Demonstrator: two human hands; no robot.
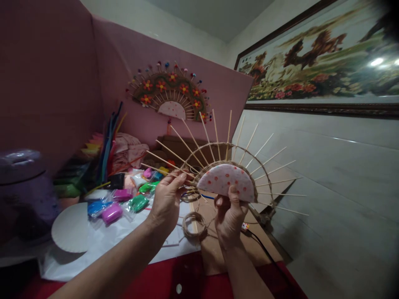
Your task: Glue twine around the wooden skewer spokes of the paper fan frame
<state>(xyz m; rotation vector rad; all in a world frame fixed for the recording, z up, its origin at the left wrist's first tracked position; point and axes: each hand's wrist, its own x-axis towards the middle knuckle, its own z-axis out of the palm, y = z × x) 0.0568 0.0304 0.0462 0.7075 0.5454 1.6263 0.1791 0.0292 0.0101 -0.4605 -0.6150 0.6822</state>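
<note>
A fan-shaped piece is held up in front of me, with thin wooden sticks [216,133] spreading from a half-round base covered in white cloth with red dots [218,177]. My right hand [230,218] grips this base at its lower edge, thumb on the front. At the left end, the fingers of my left hand [168,193] pinch brown twine [260,163], which arches across the sticks, and touch the lowest left sticks. What lies exactly between those fingertips is partly hidden. A coil of twine [193,225] rests on the table below, between my hands.
Packets of coloured clay [112,212] lie left on white sheeting, near a half-round white paper plate [70,227] and a purple lidded container [26,199]. A decorated fan [171,91] hangs on the pink board behind. A brown board [215,261] and black cable [263,246] are right.
</note>
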